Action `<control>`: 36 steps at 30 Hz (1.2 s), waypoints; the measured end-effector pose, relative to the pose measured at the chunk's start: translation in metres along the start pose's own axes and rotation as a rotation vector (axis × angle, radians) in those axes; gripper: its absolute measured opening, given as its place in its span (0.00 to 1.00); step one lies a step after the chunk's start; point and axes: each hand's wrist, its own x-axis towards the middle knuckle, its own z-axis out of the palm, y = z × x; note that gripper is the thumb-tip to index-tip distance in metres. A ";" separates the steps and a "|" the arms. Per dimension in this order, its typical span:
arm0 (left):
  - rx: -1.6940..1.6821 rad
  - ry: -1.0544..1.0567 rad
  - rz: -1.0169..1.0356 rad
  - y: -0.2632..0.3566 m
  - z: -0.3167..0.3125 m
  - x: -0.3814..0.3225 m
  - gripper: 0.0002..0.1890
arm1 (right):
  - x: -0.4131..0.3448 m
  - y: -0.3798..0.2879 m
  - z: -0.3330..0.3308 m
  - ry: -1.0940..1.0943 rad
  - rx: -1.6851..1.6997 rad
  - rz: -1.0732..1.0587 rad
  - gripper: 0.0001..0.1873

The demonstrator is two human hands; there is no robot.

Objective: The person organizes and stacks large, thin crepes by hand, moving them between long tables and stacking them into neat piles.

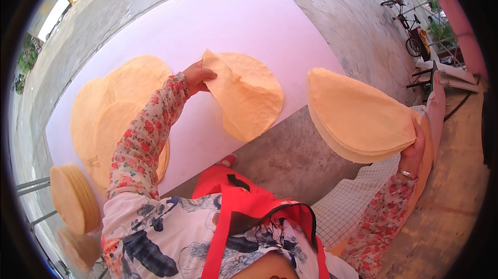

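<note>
My left hand pinches the lifted edge of a thin, round, pale-yellow sheet. That sheet lies partly folded over on a white table, near its front edge; others seem to lie under it. Off to the right, my right hand grips the edge of a small stack of similar round sheets, held up beyond the table's edge and drooping a little. Beside my left forearm, overlapping piles of these sheets spread across the left side of the table, partly hidden by the sleeve.
A thick stack of round sheets stands at the table's left corner, with another stack lower down. At right are a checked cloth and a brown board-like surface. Farther off, a parked tricycle stands on the concrete ground.
</note>
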 end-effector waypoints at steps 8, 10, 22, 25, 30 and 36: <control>-0.266 0.061 0.270 0.169 0.201 0.084 0.18 | -0.001 0.010 -0.027 0.002 0.099 0.017 0.16; -0.272 -0.071 0.406 0.212 0.211 0.101 0.19 | -0.004 0.012 -0.020 0.079 0.096 0.008 0.16; -0.070 0.161 0.142 0.123 0.023 0.085 0.29 | -0.014 0.031 -0.052 0.254 0.086 -0.077 0.15; 0.263 0.542 -0.082 0.044 -0.020 0.065 0.35 | -0.007 0.029 -0.059 0.277 0.068 -0.089 0.13; 0.485 0.819 -0.033 -0.032 -0.082 0.038 0.44 | -0.002 0.022 -0.001 0.136 0.018 -0.103 0.14; 0.082 0.686 -0.113 -0.053 -0.049 0.042 0.33 | -0.003 0.021 0.056 0.002 0.043 -0.057 0.15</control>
